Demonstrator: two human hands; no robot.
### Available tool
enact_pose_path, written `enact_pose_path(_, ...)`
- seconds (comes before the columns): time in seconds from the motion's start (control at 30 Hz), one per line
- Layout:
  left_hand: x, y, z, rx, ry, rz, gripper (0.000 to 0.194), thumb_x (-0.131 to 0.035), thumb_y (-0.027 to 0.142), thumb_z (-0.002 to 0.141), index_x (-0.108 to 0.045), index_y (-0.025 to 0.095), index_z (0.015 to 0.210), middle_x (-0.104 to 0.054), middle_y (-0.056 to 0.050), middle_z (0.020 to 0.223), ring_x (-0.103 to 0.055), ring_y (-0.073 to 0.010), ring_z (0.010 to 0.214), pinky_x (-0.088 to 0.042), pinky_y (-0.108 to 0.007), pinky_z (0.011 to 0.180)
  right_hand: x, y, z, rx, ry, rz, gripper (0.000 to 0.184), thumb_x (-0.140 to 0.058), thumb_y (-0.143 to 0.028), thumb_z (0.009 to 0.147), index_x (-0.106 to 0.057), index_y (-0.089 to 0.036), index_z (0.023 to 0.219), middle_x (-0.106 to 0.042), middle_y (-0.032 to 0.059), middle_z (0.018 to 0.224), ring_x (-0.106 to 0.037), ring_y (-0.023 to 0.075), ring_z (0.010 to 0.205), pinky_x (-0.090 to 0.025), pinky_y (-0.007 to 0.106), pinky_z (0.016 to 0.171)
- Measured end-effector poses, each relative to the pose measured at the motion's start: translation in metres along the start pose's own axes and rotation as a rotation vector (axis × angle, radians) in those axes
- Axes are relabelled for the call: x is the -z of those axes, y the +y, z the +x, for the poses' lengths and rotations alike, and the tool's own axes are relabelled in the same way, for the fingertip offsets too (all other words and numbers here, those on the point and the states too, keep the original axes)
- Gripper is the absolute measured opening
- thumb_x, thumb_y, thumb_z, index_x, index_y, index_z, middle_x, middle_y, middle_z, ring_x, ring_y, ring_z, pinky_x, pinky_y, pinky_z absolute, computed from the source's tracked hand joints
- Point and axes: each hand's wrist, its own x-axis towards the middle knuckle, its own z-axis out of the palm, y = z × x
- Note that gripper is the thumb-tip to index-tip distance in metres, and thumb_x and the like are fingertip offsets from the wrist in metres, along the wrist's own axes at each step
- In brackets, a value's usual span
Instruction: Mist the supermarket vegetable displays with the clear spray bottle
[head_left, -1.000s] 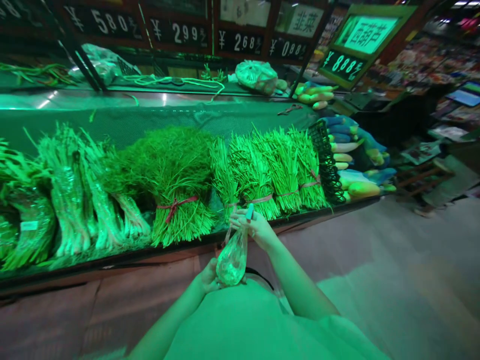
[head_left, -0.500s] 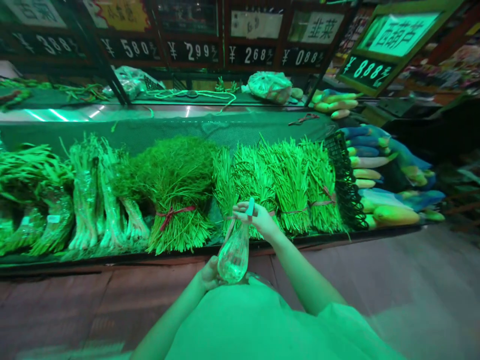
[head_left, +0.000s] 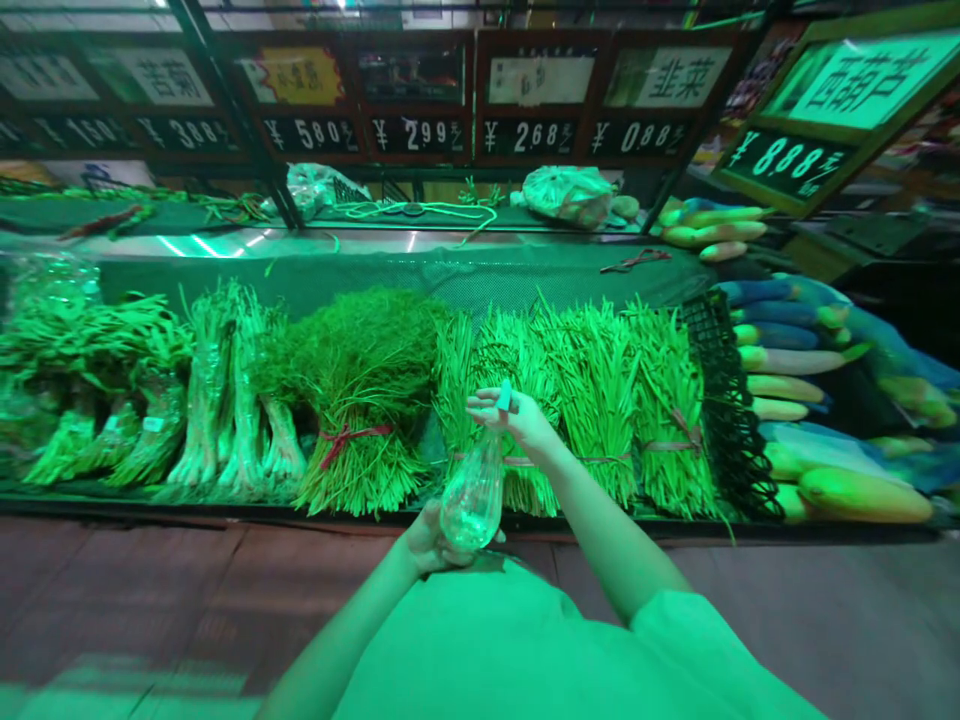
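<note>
Feathery herb bunch (head_left: 364, 400), red tie, on the produce shelf (head_left: 360, 258). Left hand (head_left: 435, 540): fingers curled beneath the clear plastic bag (head_left: 472, 495), supporting its rounded bottom. Bag: upright, between the person's body and the shelf, narrow end up. Right hand (head_left: 517, 420): pinches the bag's gathered top, before the leafy green bunches (head_left: 600, 420). Farther right: black crate (head_left: 731, 410), pale long vegetables (head_left: 787, 385).

Open for passing along green mat (head_left: 367, 280) behind bunches, upper middle. Blocked across center by green bunches (head_left: 600, 400), packed close; at right by black crate (head_left: 724, 400) and long vegetables (head_left: 795, 360). Barred at upper left by slanted post (head_left: 235, 110), upper right by tilted sign (head_left: 795, 165). Filled at lower middle by clear bag (head_left: 474, 500) between left hand (head_left: 433, 538) and right hand (head_left: 521, 418). Open over floor (head_left: 112, 600), lower left.
</note>
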Motion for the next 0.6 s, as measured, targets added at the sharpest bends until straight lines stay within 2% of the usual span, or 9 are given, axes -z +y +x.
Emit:
enact_pose_path(0.13,-0.015,0.008,0.016,0.019,0.047,-0.055,0.063,-0.043,0.049,0.056,-0.036,0.015,0.108,-0.046,-0.016,0.099,-0.017,0.0044,0.037,-0.013,-0.013,0.038,0.028,0.008,0.027,-0.004,-0.009,0.040,0.037,-0.061,-0.026,0.051,-0.048,-0.013,0.084,-0.056,0.0101,0.090,-0.052,0.0222,0.082,-0.035,0.041,0.079)
enact_pose_path(0.23,-0.021,0.012,0.027,0.003,0.064,-0.061,0.059,-0.043,0.048,0.057,-0.038,0.015,0.106,-0.048,-0.014,0.095,-0.016,0.0039,0.038,-0.013,-0.013,0.038,0.039,0.005,0.035,0.013,-0.012,0.074,0.037,-0.061,-0.025,0.053,-0.047,-0.013,0.084,-0.056,0.0102,0.090,-0.053,0.0223,0.082,-0.035,0.040,0.079)
enact_pose_path(0.33,-0.024,0.011,0.035,-0.009,0.066,-0.047,0.058,-0.043,0.047,0.058,-0.034,0.020,0.108,-0.050,-0.011,0.090,-0.017,0.0034,0.037,-0.013,-0.013,0.038,0.044,-0.003,0.030,0.008,-0.037,0.118,0.035,-0.060,-0.026,0.055,-0.047,-0.013,0.084,-0.056,0.0107,0.089,-0.053,0.0227,0.081,-0.036,0.041,0.079)
enact_pose_path(0.43,-0.024,0.006,0.039,-0.010,0.079,-0.025,0.062,-0.044,0.047,0.058,-0.031,0.020,0.111,-0.049,-0.013,0.094,-0.017,0.0033,0.037,-0.012,-0.013,0.037,0.044,-0.009,0.018,-0.018,-0.072,0.159,0.034,-0.059,-0.027,0.056,-0.046,-0.013,0.084,-0.056,0.0118,0.090,-0.053,0.0233,0.081,-0.036,0.041,0.079)
enact_pose_path(0.6,-0.022,-0.009,0.039,0.013,0.077,0.006,0.061,-0.050,0.043,0.054,-0.036,0.018,0.108,-0.051,-0.012,0.090,-0.019,0.0031,0.038,-0.012,-0.012,0.036,0.050,-0.009,-0.004,-0.024,-0.100,0.180,0.040,-0.060,-0.026,0.053,-0.045,-0.013,0.088,-0.053,0.0121,0.095,-0.052,0.0236,0.083,-0.036,0.041,0.078)
